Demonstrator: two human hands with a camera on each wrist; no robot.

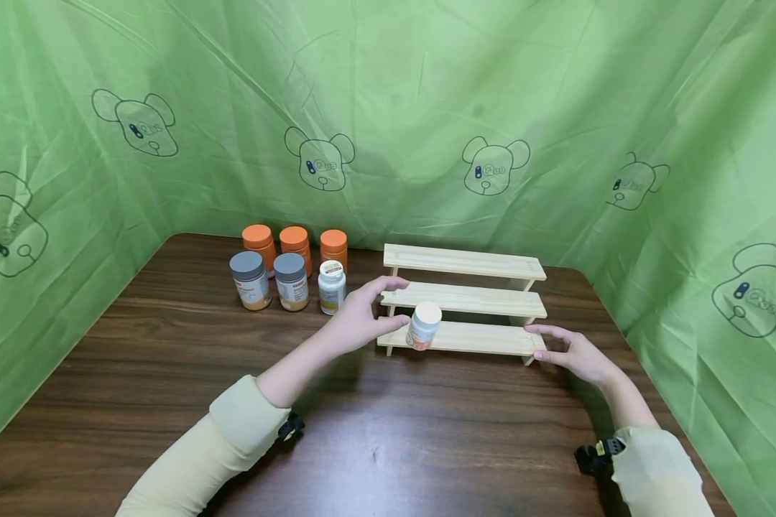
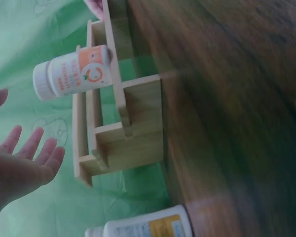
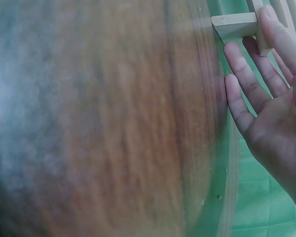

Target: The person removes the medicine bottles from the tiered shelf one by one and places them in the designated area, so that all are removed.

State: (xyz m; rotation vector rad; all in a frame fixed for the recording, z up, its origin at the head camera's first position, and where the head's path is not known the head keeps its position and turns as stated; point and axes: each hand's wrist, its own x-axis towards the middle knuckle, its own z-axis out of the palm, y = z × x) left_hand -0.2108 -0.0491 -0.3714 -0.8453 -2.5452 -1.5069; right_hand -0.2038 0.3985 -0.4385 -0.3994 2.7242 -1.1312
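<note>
A white bottle [image 1: 425, 324] with an orange-and-white label stands on the lowest front tier of a three-tier wooden display rack [image 1: 468, 299]. My left hand [image 1: 360, 316] is beside it, thumb and fingers spread apart; the left wrist view shows a gap between this hand [image 2: 22, 163] and the bottle [image 2: 73, 72]. At the rack's right end, my right hand [image 1: 575, 353] holds the front tier's end between thumb and index finger. In the right wrist view, the other fingers [image 3: 242, 79] extend beside the rack's end.
Left of the rack stand two grey-lidded jars [image 1: 250, 281] and a white bottle [image 1: 332, 289]. Behind them is a row of three orange-lidded jars [image 1: 259, 243]. Green cloth [image 1: 401, 93] encloses the brown wooden table [image 1: 375, 438] at the back and sides.
</note>
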